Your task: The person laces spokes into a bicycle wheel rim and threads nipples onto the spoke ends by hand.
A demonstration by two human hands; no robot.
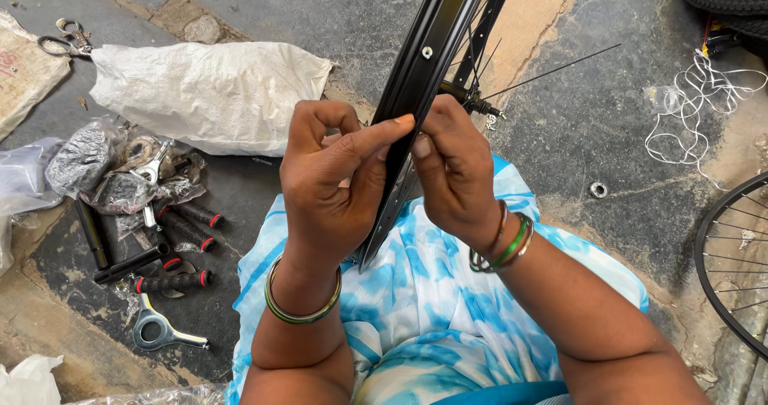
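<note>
Gripping one black rim (424, 61), two hands.

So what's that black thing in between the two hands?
Between the left hand and the right hand stands a black bicycle wheel rim, seen edge-on in the head view, both hands touching it.

**Black bike rim held on edge over lap**

Black metal wheel rim (428, 49), seen edge-on, runs diagonally from top centre down to the lap, lower end resting on blue-white cloth. Inner face shows a row of small spoke holes. Thin spokes (552, 71) stick out on its right side near a small hub (472, 99), one long spoke pointing up and right. Left hand (332, 185) and right hand (456, 173) pinch the rim at mid-length, fingertips meeting on it.
</note>
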